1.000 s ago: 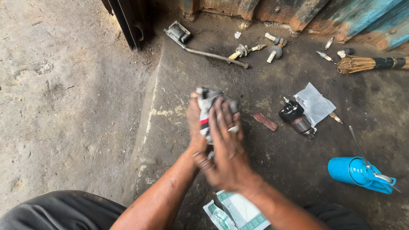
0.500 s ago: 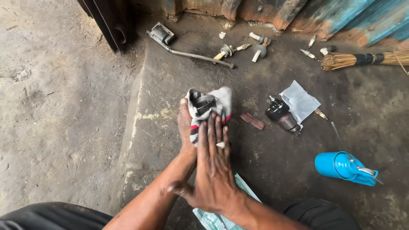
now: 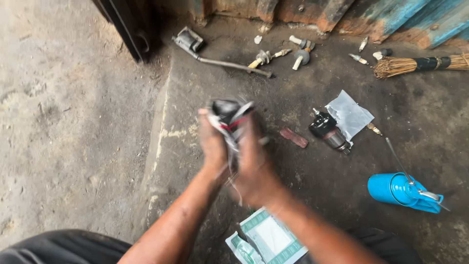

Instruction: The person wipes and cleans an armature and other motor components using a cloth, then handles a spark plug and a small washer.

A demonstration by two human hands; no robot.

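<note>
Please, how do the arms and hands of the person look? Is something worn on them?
Both forearms are bare, with no sleeves, gloves or watch visible. The left hand and right hand look smudged with dark grime. Motion blur hides finer details of the fingers.

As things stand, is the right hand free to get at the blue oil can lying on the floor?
Probably not at once: the right hand is pressed with the left hand around a rag. The floor toward the blue oil can looks unobstructed.
</note>
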